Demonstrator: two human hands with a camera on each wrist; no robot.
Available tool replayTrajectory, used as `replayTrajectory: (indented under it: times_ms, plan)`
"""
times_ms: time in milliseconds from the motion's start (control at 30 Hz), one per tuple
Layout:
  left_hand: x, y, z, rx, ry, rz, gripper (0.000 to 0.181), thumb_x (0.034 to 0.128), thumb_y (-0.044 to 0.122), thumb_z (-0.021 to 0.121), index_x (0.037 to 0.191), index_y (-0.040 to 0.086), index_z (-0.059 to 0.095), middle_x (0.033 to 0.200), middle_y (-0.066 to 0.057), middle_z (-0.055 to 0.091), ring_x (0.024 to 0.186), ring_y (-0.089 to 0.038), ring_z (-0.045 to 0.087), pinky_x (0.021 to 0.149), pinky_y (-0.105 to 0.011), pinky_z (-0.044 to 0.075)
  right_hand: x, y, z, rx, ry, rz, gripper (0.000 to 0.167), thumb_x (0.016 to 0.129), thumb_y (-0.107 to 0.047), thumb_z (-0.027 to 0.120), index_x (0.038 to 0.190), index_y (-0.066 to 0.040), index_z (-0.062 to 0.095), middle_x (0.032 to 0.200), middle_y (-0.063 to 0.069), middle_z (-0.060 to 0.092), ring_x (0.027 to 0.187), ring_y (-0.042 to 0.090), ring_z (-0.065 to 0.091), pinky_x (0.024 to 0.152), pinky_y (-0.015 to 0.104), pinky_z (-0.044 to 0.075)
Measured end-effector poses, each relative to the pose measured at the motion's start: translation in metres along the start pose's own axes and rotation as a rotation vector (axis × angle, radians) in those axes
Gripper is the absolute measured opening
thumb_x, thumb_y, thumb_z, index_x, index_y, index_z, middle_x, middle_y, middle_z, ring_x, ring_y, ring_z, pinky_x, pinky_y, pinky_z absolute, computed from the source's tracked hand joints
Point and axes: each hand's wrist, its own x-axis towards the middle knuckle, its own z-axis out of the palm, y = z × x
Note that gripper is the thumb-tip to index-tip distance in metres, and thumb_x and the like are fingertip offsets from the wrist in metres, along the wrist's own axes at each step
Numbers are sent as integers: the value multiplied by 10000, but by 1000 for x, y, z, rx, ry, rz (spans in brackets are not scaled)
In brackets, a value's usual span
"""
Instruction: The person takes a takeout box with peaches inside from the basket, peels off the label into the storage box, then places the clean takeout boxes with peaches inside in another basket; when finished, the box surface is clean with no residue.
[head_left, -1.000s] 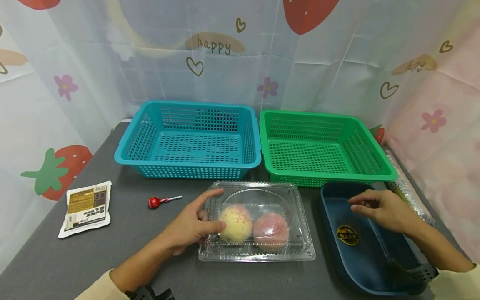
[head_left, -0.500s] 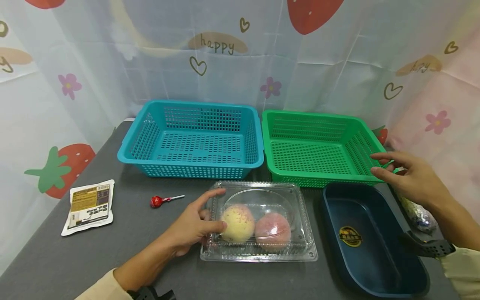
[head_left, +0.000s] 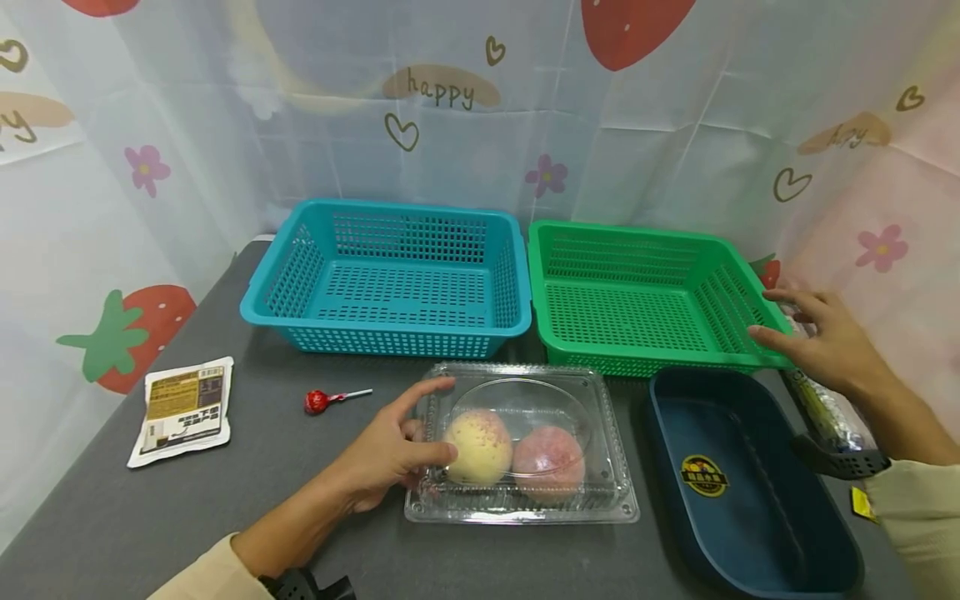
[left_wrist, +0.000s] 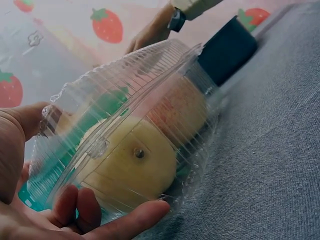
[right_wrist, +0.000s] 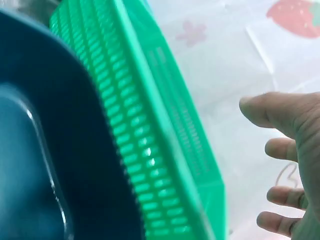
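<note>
Head view: the left hand (head_left: pixel 382 450) grips the left end of the clear box (head_left: pixel 517 507), which lies to that hand's right, 2 round fruits (head_left: pixel 480 447) inside; the right hand (head_left: pixel 832 346), fingers apart, is beside the green basket (head_left: pixel 667 357).

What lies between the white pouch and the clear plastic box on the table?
The head view shows a red lollipop lying between them, then the left hand, which grips the clear plastic box at its side.

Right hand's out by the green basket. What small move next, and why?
Probably ease the right hand onto the right end of the green basket: its fingers are spread and empty close by, while the left hand holds the clear container.
</note>
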Motion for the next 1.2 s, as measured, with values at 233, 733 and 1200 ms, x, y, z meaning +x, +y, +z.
replayTrajectory:
  times_ms: [233,733,1200]
  plan:
    - [0,-1,0,-61,-6,9,867,757,-57,739,1490,177,340,602,-14,391,503,-150,497,459,-342,532,6,23,6,-30,-75,-12,695,935,-350,606,1426,69,348,1525,329,86,1350,559,78,935,780,136]
    - [-3,5,-2,-135,-18,26,895,735,-121,696,1498,180,336,631,-15,393,511,-111,455,488,-323,529,5,42,12,-92,-239,92,836,972,-449,487,1473,124,140,1545,282,-96,1313,623,20,920,785,135]
    - [-16,31,7,-131,-84,50,860,781,-106,687,1507,152,305,798,-165,550,612,-177,541,485,-275,494,4,47,13,-56,-283,91,887,961,-453,498,1490,97,46,1530,295,-156,1337,589,-50,933,788,89]
